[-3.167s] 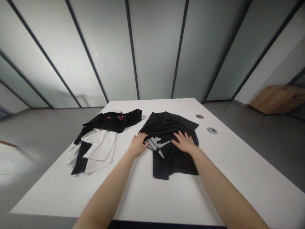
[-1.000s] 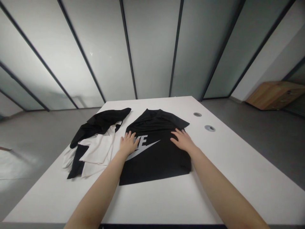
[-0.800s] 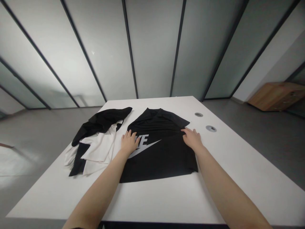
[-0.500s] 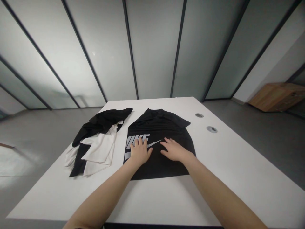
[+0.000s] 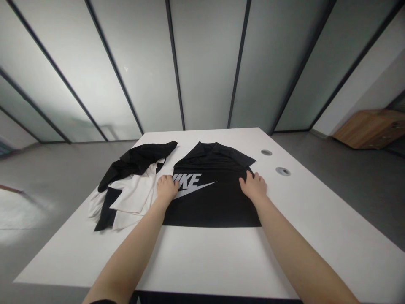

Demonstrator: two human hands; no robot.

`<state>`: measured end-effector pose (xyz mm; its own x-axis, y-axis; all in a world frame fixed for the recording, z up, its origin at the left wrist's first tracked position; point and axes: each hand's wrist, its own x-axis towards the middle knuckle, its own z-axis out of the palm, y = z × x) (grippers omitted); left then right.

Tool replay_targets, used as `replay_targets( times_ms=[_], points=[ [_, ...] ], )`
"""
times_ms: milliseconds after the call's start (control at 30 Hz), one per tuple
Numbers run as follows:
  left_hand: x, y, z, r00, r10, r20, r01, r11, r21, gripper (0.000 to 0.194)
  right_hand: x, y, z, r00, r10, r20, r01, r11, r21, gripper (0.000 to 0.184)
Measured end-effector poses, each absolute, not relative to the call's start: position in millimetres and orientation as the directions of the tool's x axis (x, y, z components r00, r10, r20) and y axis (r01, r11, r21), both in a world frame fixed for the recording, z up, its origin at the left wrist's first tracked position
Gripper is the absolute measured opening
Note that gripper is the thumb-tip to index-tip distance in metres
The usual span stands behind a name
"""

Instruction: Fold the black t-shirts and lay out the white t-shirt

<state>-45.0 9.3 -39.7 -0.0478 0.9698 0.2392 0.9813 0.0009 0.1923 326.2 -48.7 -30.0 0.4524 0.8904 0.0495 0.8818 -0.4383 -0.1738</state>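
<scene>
A black T-shirt [image 5: 215, 207] with a large grey NIKE print lies spread on the white table [image 5: 209, 261], collar away from me. My left hand [image 5: 167, 188] is at its left edge, fingers curled down and thumb over the print's start. At the opposite edge, my right hand [image 5: 255, 185] has its thumb on the fabric and its bent fingers over the side. Both hands appear closed on the shirt's sides, though the fingertips are partly hidden. The shirt's hem runs nearly straight towards me.
Left of the shirt lies a loose heap of black clothing [image 5: 136, 162] and white clothing [image 5: 134, 196]. Two round grommets [image 5: 266, 152] are set into the tabletop at right. Beyond the table stand frosted glass panels [image 5: 205, 67]; a wooden cabinet [image 5: 367, 126] is at far right.
Both hands have moved apart from the middle of the shirt to its left and right edges. The hem looks straighter, and more of the print shows.
</scene>
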Motion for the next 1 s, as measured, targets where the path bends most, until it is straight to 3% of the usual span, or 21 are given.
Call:
replay_targets(
  times_ms=[100, 167, 267, 333, 433, 567, 700, 833, 1000],
  points=[
    [-46.9, 14.5, -36.7, -0.015, 0.975, 0.223, 0.954, -0.053, 0.296, 0.024, 330.0, -50.1, -24.8, 0.511, 0.854, 0.097, 0.850, -0.484, -0.209, 0.060],
    [-46.4, 18.1, -36.4, -0.019, 0.980, 0.196, 0.881, -0.076, 0.467, 0.014, 336.3, -48.6, -22.2, 0.526, 0.848, 0.071, 0.831, -0.495, -0.254, 0.063],
    [-47.8, 22.3, -35.6, -0.094, 0.992, 0.083, 0.574, -0.014, 0.819, 0.021, 352.8, -43.6, -20.9, 0.539, 0.842, -0.029, 0.790, -0.517, -0.329, 0.068],
    [-51.1, 24.0, -34.0, -0.140, 0.988, -0.071, 0.276, 0.108, 0.955, 0.037, 365.8, -40.7, -20.8, 0.501, 0.860, -0.102, 0.785, -0.500, -0.365, 0.058],
    [-58.5, 25.9, -31.2, -0.126, 0.956, -0.265, -0.060, 0.259, 0.964, 0.051, 381.3, -40.6, -20.0, 0.416, 0.888, -0.196, 0.701, -0.450, -0.553, 0.033],
    [-67.6, 29.1, -30.6, -0.037, 0.969, -0.244, -0.264, 0.226, 0.938, 0.057, 387.4, -48.6, -16.1, 0.355, 0.900, -0.252, 0.276, -0.358, -0.892, 0.020],
    [-71.1, 30.9, -30.4, -0.042, 0.984, -0.174, -0.321, 0.151, 0.935, 0.052, 389.4, -56.8, -12.3, 0.312, 0.884, -0.348, -0.033, -0.356, -0.934, 0.021],
    [-70.8, 28.9, -28.6, -0.026, 0.983, -0.179, -0.302, 0.164, 0.939, 0.051, 396.5, -57.8, -16.2, 0.367, 0.830, -0.420, 0.025, -0.460, -0.888, 0.021],
    [-70.1, 25.5, -28.1, 0.044, 0.977, -0.208, -0.295, 0.212, 0.932, 0.057, 400.7, -54.4, -25.2, 0.440, 0.849, -0.292, 0.265, -0.434, -0.861, 0.033]
  ],
)
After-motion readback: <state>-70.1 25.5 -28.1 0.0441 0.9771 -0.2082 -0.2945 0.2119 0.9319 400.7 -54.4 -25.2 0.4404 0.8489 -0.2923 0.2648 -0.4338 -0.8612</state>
